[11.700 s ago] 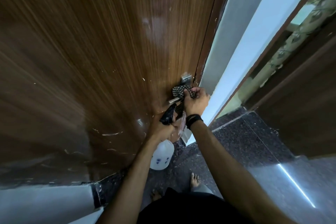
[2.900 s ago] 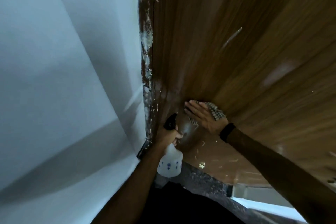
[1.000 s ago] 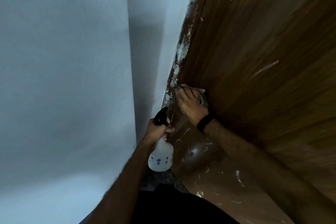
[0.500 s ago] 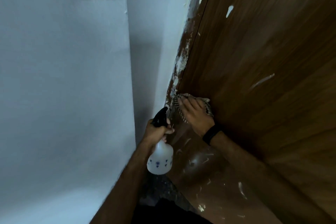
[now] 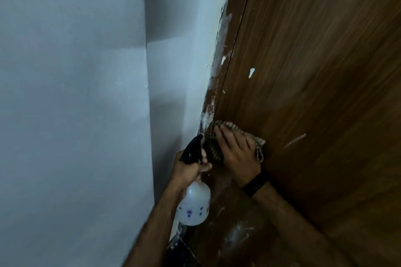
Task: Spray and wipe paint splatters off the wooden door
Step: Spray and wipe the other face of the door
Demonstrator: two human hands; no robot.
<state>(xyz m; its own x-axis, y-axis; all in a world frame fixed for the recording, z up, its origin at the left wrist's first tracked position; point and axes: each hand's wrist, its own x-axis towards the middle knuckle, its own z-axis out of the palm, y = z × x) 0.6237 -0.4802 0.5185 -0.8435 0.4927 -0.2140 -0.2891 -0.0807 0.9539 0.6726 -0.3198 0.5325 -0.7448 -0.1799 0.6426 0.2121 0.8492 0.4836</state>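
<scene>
Head cam only, so one view to go through. Wooden door fills the right side, dark brown grain running up and down, with white paint splatters dotted on it: a drip-shaped blob higher up, a long streak off to the right, and a bunch of scratchy white marks lower down near the bottom of the shot.

Right hand is flat against the door, fingers pretty much straight and spread, pressing a checked cloth onto the wood right next to the door's left edge. Cloth sticks out past the fingertips on top and hangs a bit past the hand on the right side. There's a black wristband on that wrist.

Left hand is wrapped around the neck of a spray bottle, fingers curled at the trigger. Bottle is translucent white with little blue flower prints, and its black spray head points up toward the cloth, nearly touching it. Bottle body hangs below the fist, just beside the door's lower part.

Door frame runs up between door and wall, and it's smeared with a lot of white paint, heaviest just above the cloth. Pale grey wall takes up the whole left half, with a corner edge running down it. Bit of dark speckled floor at the very bottom.
</scene>
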